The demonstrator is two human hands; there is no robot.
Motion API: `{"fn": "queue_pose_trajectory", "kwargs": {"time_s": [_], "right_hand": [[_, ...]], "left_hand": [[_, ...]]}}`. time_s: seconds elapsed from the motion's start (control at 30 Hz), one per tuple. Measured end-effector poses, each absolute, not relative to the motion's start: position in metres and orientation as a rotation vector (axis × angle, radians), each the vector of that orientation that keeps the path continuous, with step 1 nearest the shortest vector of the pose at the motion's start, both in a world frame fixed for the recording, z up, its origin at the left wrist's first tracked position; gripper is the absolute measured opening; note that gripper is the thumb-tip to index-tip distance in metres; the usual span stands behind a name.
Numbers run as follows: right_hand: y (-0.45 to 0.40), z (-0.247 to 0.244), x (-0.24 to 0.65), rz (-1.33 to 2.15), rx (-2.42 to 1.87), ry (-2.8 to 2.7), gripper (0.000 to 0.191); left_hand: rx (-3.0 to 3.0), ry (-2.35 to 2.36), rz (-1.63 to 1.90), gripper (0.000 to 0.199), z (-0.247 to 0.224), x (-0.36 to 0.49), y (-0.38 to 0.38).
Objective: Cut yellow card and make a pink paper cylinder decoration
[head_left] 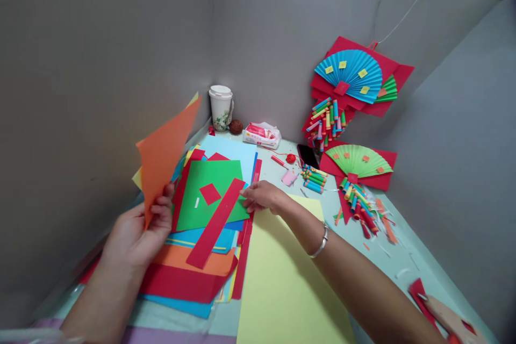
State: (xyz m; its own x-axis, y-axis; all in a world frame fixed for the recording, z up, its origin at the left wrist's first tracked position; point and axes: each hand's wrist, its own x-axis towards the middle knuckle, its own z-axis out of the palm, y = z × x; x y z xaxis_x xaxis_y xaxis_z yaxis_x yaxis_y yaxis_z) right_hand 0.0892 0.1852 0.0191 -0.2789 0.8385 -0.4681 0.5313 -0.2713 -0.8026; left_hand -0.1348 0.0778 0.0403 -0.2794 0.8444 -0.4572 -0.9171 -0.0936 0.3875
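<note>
Across our crowded tabletop (272, 176), our left fingers (163, 208) grip an orange sheet (165, 145), and right fingers (252, 199), whose hold we cannot tell, should work lightly beside the red strip (217, 223).

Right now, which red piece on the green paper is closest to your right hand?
The long strip: its top end is right by the right hand, while the small diamond lies farther left.

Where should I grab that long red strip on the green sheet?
Probably pinch the red strip by its far end, coming from the right, where the right hand is. It lies flat and slants, with that end closest to the hand, so thumb and finger could catch its thin edge.
</note>
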Motion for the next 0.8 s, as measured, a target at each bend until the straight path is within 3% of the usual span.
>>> {"fn": "queue_pose_trajectory", "kwargs": {"time_s": [0.33, 0.53, 0.73, 0.8], "right_hand": [[0.163, -0.007, 0.101, 1.475, -1.648, -1.743, 0.012], [0.154, -0.002, 0.099, 1.497, -1.644, -1.637, 0.019], [0.16, -0.005, 0.097, 1.489, -1.624, -1.608, 0.006], [0.166, -0.003, 0.094, 1.556, -1.628, -1.571, 0.015]], "left_hand": [[-0.046, 0.734, 1.714, 0.038, 0.038, -0.133, 0.077], [0.024, 0.755, 1.715, 0.033, 0.033, -0.134, 0.075], [0.03, 0.765, 1.698, 0.035, 0.031, -0.137, 0.078], [0.014, 0.776, 1.687, 0.036, 0.027, -0.141, 0.08]]}}
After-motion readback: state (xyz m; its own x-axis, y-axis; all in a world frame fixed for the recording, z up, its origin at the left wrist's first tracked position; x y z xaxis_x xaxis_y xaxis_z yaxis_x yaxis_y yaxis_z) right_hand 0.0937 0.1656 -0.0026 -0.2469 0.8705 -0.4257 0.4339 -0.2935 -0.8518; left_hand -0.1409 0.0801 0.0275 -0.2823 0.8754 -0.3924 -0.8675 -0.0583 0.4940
